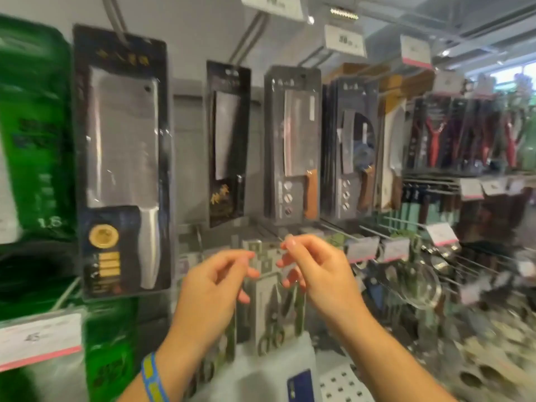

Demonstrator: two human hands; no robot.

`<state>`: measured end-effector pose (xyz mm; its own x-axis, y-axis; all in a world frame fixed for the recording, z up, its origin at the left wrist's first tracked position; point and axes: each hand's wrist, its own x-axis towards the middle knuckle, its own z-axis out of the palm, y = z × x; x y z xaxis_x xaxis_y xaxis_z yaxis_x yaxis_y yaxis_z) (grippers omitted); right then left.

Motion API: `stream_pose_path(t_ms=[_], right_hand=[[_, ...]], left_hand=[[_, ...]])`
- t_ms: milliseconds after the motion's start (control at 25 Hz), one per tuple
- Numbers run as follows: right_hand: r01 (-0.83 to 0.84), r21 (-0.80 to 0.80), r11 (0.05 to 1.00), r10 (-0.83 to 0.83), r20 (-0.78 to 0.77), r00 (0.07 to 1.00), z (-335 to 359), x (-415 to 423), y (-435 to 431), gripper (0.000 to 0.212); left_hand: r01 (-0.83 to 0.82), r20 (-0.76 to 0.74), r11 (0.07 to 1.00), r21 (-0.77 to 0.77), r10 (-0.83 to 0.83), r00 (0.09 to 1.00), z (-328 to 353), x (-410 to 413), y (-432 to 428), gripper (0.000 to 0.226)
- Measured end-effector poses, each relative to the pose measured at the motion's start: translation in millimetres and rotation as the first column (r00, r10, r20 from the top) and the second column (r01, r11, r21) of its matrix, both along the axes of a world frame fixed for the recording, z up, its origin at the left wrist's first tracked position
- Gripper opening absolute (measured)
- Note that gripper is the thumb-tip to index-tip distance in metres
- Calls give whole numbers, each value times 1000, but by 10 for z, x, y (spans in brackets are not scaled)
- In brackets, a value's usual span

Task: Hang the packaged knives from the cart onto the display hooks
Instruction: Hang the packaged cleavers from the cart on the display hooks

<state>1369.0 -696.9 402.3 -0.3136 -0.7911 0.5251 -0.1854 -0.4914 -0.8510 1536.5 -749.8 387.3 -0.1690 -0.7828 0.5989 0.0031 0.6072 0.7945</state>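
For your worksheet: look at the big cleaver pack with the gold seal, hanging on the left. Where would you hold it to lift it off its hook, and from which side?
Probably grip the cleaver pack by its flat card edges near the top, from the front. It hangs upright from the hook, so the top slides off toward you.

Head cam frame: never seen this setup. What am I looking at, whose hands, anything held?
There is no machine here. A person wears one wide-angle camera on the head, looking forward and down, so the edges bend and blur. The left hand, with a blue and yellow wristband, and the right hand are raised before a shop display wall. Packaged cleavers hang from hooks: a large one at left and a grey pack further right. Packaged scissors hang behind the hands. Both hands pinch at something small; blur hides what, so neither grip is certain.
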Motion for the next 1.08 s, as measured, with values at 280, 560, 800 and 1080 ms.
stream_pose_path(t_ms=[280,560,800,1080], right_hand=[[333,429,840,-411,100,906,-1899,-560,1277,24],[339,844,415,-765,122,633,-3316,-786,3226,21],[316,904,288,-871,110,479,-3814,-1318,4290,23],[386,874,294,-935,180,305,-4080,-2479,5757,22]], left_hand=[[239,29,825,512,-294,955,-1834,-491,199,24],[97,171,368,925,-630,757,-3481,-794,1331,18],[89,249,434,897,-660,709,-3609,-1529,2011,14],[186,384,507,842,-805,452,-3663,-3444,3324,23]])
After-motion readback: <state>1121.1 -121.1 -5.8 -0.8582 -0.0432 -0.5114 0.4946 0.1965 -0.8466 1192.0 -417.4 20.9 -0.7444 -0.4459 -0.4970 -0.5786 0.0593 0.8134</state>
